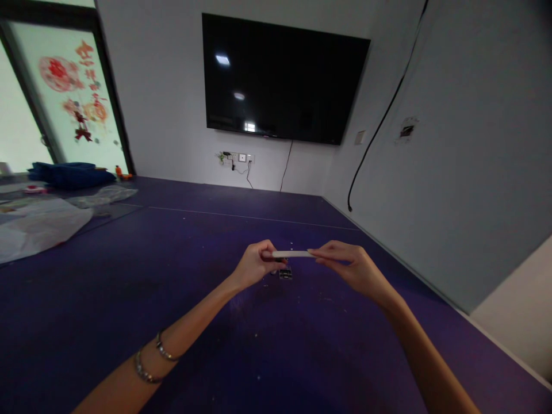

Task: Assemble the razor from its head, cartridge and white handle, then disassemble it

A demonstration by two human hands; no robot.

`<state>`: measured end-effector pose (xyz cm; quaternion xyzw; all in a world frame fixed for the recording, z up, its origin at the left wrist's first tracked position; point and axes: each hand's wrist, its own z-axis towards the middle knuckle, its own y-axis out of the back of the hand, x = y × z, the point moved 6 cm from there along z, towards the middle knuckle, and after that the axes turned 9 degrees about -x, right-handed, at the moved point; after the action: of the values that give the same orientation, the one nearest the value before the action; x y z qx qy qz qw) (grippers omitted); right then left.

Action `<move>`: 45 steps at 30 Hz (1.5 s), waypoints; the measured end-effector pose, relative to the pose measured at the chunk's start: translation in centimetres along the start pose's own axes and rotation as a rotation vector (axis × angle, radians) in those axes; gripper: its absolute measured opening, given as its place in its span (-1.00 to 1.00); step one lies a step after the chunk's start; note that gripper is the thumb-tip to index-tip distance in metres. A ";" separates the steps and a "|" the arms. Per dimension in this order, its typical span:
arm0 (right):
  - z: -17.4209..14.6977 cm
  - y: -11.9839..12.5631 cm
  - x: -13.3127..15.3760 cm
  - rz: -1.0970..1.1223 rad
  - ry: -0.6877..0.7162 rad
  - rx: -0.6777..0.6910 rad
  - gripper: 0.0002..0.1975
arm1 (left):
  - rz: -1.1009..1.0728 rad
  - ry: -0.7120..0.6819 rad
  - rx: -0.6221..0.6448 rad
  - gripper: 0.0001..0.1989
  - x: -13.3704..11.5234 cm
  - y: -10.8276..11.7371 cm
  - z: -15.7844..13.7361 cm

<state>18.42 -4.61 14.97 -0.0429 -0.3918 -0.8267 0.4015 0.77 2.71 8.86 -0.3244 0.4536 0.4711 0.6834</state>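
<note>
Between my two hands a thin, flat whitish strip (293, 253) is held level above the purple table. My left hand (255, 265) pinches its left end, thumb and fingers closed, and something small and dark shows by those fingertips. At the right end, my right hand (345, 261) grips the strip between thumb and fingers. Just below the strip, a small dark item with silvery parts (285, 273) lies on the table; its kind is too small to make out. Two bracelets circle my left forearm.
The purple tabletop (194, 316) reaches the walls and carries small white specks. At left lie a white sheet (43, 227), clear plastic wrap (106, 195) and dark blue cloth (69, 174). A black cable (383, 115) hangs along the right wall. A television (280, 80) is mounted ahead.
</note>
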 end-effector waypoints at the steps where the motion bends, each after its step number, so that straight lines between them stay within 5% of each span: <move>1: 0.0 0.0 -0.1 -0.019 -0.005 -0.006 -0.75 | -0.001 0.002 -0.004 -0.73 0.0 0.0 0.0; 7: -0.1 0.5 -1.3 -0.125 -0.065 -0.062 -0.75 | -0.010 0.027 -0.003 -0.73 0.1 0.0 -0.1; 24: -0.2 -0.3 -3.4 0.049 -0.257 -0.218 -0.70 | -0.080 0.065 -0.180 -0.72 3.0 0.6 0.4; 30: -0.4 -1.6 -3.8 0.184 -0.414 -0.224 -0.62 | -0.040 0.144 -0.231 -0.65 3.3 1.0 0.2; 38: -0.5 -2.2 -3.0 0.322 -0.447 -0.251 -0.53 | -0.099 0.128 -0.184 -0.74 3.4 0.8 0.6; 45: -2.5 -5.5 -4.2 0.706 -0.746 -0.227 -0.47 | -0.081 0.043 -0.135 -0.85 3.6 0.5 1.0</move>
<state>18.06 -1.65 8.24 -0.5070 -0.3775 -0.6068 0.4819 1.10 5.02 5.89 -0.3980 0.4219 0.4654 0.6685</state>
